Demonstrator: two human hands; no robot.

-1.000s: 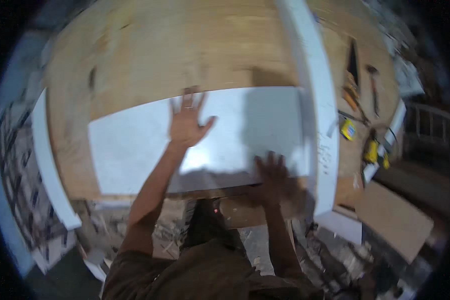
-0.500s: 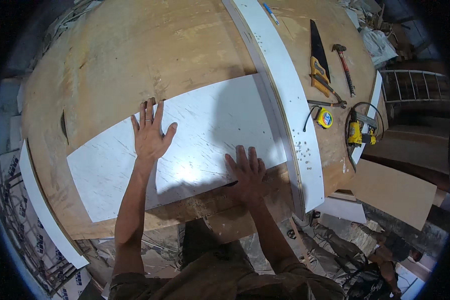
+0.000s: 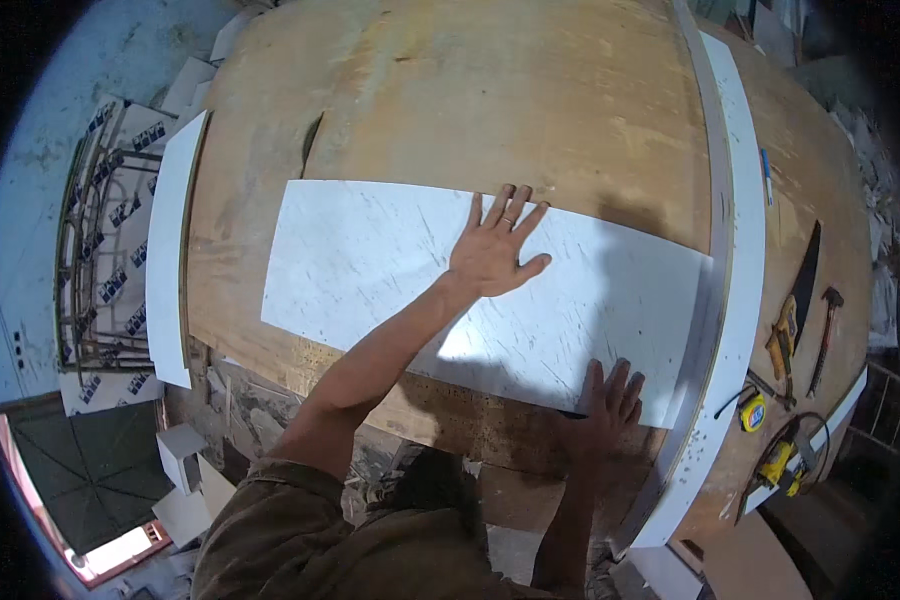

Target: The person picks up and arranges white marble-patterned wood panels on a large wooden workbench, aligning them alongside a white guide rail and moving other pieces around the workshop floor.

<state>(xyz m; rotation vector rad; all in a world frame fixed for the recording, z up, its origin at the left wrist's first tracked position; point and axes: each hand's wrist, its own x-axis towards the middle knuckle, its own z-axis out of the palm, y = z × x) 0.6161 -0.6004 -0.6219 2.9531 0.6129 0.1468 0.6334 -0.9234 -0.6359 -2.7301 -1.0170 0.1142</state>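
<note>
A: Step in hand?
B: Steadying a panel, by the look of it. Left hand [image 3: 497,255] palm down, fingers spread, on the white streaked panel [image 3: 540,315], fingertips at its far edge. Right hand [image 3: 610,405] lies by the near edge, toward the right end, fingers a little apart; thumb lost in shadow. Neither pinches anything.
A: Where's the panel?
B: Flat on the plywood surface [image 3: 510,110], close to the person. Its right end runs along the long white-faced board [image 3: 742,280]. Touching or just beside, can't tell.
A: What does the next move call for?
B: My judgement: even pressure from both palms if the panel shifts, right end kept lined up with that board. Pushing from one side could twist it.
A: Counts, go.
B: Two hands, one streaked panel, one long board. Right of the board: one blue-and-white pen [image 3: 767,177], one handsaw [image 3: 802,292], one hammer [image 3: 826,340], one pair of pincers [image 3: 785,402], one tape measure [image 3: 753,413], one yellow tool [image 3: 773,467], exact kind unclear. White strips [image 3: 170,250]: two, one at the left edge, one at far right.
</note>
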